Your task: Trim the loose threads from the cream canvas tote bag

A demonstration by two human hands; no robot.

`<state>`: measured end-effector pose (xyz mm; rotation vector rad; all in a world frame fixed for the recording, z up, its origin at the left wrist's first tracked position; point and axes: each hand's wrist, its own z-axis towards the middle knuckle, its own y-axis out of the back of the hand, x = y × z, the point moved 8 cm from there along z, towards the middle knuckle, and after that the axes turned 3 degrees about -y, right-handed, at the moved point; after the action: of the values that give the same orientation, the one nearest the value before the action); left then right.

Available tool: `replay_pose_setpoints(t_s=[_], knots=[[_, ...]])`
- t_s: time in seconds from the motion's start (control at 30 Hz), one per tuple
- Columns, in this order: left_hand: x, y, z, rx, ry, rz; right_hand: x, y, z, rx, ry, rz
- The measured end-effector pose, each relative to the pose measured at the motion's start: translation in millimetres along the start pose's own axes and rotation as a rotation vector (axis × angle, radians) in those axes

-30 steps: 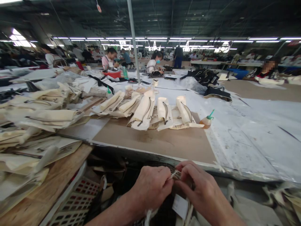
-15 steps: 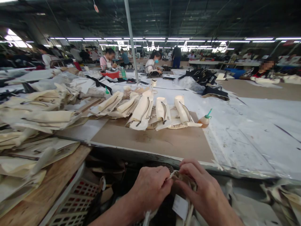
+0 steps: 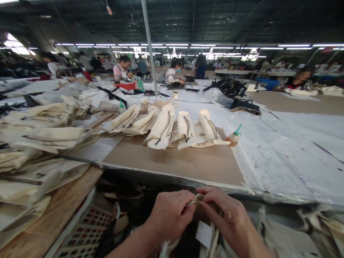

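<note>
A: What are the hands doing?

B: The left hand (image 3: 169,215) and right hand (image 3: 228,218) meet just below the near edge of the bench (image 3: 174,165). Both are clenched on one cream strip (image 3: 197,198), pinched between their fingertips; that is each grip's state.

A: Where does the strip sit?

B: Between the two grips, touching both, above dark cloth with a white tag (image 3: 204,234) hanging just under the right grip.

A: Anything around?

B: Beyond the grips, cream pieces (image 3: 163,127) lie in a row on the bench, a bottle (image 3: 233,137) beside them. A basket (image 3: 83,236) sits left of the left grip.
</note>
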<state>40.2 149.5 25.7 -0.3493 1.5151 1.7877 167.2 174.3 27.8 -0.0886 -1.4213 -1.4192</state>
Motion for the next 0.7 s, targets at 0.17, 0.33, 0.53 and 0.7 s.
replay_pose_setpoints(t_s=[0.17, 0.33, 0.53, 0.7], knots=[[-0.6, -3.1, -1.6, 0.002, -0.041, -0.006, -2.9, 0.6, -1.2, -0.063, -0.011, 0.058], [-2.2, -2.8, -1.9, 0.013, -0.035, -0.045, 8.5, 5.5, -3.4, -0.127, 0.091, 0.009], [-6.7, 1.3, -4.4, -0.010, -0.078, -0.031, 16.9, 5.5, -2.4, -0.143, 0.167, -0.058], [-1.3, -6.6, -14.3, -0.056, -0.151, 0.116, 7.5, -8.6, -5.8, -0.061, 0.187, 0.018]])
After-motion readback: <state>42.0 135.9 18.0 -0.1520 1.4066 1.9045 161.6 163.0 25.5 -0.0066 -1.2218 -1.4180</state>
